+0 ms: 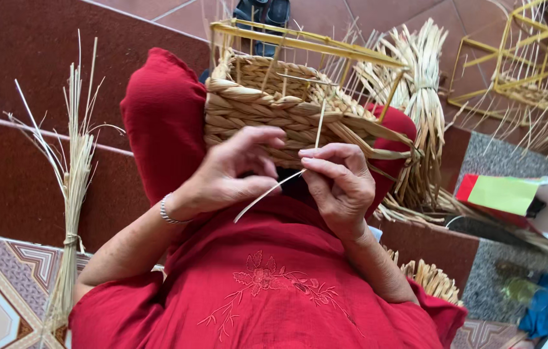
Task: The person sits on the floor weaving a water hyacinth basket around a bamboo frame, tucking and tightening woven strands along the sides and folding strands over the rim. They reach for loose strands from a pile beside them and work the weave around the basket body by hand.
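Mid-weave on the basket (267, 106), I'd say: it sits on the lap against the knees, just above both hands. Left hand (232, 171) and right hand (338, 181) are both pinched narrow on one thin pale strand (267, 194) that runs between them. Next bit probably needs that strand threaded between the upright stakes and pulled snug. Spare straw bundle (70, 187) stands well off to the left.
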Available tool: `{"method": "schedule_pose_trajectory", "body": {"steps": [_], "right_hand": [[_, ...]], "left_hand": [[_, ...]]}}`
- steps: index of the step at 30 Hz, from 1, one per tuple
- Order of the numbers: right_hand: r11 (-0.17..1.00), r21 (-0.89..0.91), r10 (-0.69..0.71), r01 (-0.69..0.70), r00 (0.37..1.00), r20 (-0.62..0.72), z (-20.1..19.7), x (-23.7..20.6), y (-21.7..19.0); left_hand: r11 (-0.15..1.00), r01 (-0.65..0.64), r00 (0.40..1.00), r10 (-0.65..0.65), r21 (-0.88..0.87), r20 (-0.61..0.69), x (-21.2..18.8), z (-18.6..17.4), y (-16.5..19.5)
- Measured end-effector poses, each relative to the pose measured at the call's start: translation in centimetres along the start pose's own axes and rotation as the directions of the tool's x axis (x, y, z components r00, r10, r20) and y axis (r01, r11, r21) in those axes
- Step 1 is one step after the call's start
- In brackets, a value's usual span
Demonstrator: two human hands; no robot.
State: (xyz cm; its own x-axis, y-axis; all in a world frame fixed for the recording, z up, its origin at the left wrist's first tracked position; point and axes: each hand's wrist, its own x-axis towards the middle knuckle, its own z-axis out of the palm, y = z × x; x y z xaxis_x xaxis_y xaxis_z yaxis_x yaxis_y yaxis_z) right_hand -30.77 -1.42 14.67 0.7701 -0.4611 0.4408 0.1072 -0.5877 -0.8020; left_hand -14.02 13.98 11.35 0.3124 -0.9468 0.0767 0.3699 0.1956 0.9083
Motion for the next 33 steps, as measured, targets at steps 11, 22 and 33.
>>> {"method": "schedule_pose_trajectory", "body": {"steps": [11,22,33], "right_hand": [[0.999,0.033,0.013,-0.013,1.0,-0.002,-2.2,-2.4,1.0],[0.634,0.631,0.467,-0.447,0.872,0.148,-3.0,-4.7,5.0],[0.539,0.678,0.609,-0.501,0.787,0.098,-2.0,-4.9,5.7]], "left_hand": [[0.961,0.179,0.968,-0.134,-0.209,0.211,4.7,1.9,-4.2],[1.0,0.012,0.998,-0.01,-0.029,0.066,4.1,3.9,-3.4],[0.988,0.022,0.995,-0.007,0.152,-0.1,4.9,4.9,-4.1]]}}
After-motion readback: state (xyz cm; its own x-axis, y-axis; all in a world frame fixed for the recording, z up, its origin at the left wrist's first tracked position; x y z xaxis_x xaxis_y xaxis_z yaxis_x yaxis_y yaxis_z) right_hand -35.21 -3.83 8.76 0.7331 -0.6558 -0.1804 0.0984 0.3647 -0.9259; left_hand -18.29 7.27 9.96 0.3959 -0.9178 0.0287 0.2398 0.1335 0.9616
